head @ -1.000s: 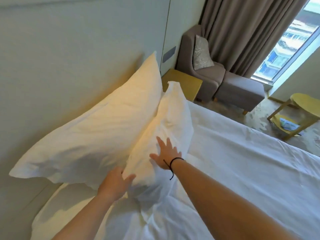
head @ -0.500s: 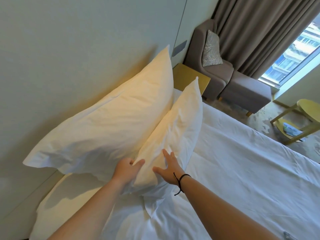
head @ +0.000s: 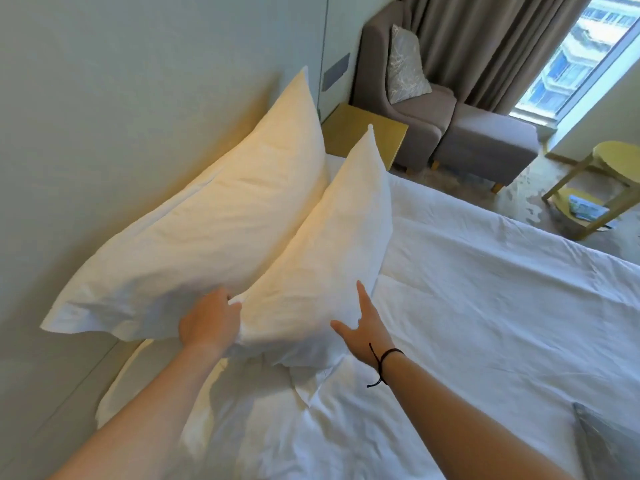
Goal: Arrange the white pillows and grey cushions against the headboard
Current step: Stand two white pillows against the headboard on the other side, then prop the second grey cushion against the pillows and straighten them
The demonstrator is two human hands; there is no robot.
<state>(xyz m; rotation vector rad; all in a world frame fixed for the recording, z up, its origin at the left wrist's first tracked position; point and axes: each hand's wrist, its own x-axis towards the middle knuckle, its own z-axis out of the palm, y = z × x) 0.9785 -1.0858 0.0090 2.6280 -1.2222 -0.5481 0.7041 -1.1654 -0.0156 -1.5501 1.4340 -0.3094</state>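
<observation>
**bedmaker_22:** so where was the front pillow (head: pixel 322 258) sitting at that point?

**linen_nerd:** It stood on its long edge on the bed (head: pixel 485 306), tilted back and leaning on the bigger back pillow (head: pixel 207 230), which itself leaned on the headboard (head: pixel 121 98). Both hands were at its near end. The left hand (head: pixel 207 322) had its fingers (head: pixel 228 301) curled in at the seam between the two pillows, gripping the front pillow's near left edge. The right hand (head: pixel 363 327) was open, fingers spread wide and straight, lying flat on the pillow's front face with the thumb pointing left across the fabric.

**bedmaker_22:** and the grey cushions?

**linen_nerd:** Only a corner of one grey cushion (head: pixel 602 441) showed, lying on the bed well to the right of the right hand and nearer the person, at the frame's bottom edge. Couldn't tell much more about it, it was cut off.

**bedmaker_22:** anything else around?

**linen_nerd:** The right wrist wore a black cord bracelet (head: pixel 384 360). Just below the fingers, a loose flap of the pillowcase hung onto rumpled white sheet. Beyond the pillow's far tip there was a yellow bedside table (head: pixel 363 133), then a grey armchair (head: pixel 415 109) with a patterned cushion (head: pixel 405 67) propped in it and a matching footstool (head: pixel 485 140) touching its front. Brown curtains (head: pixel 485 43) hung behind those, next to a window (head: pixel 571 64). Far off to the right of both hands stood a small yellow round side table (head: pixel 616 161) with some paper on its lower shelf.
</observation>
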